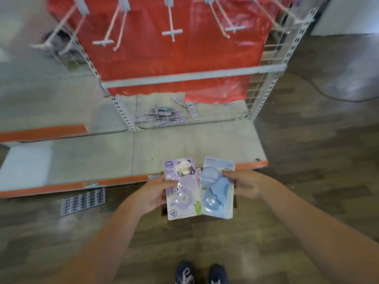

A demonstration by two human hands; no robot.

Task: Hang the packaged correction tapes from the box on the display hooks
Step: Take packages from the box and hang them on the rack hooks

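Our left hand (pixel 155 193) pinches the purple panda pack (pixel 182 189), our right hand (pixel 246 184) grips the blue pack (pixel 218 191), side by side, touching, below the display hooks (pixel 172 33)

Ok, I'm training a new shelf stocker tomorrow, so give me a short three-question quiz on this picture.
1. True or false: the left hand holds the purple pack.
2. Which pack does the right hand hold? A) the purple one B) the blue pack C) none
3. Fill in: the hooks above the red sheet carry ___ packs.

Key: 1 true; 2 B; 3 no
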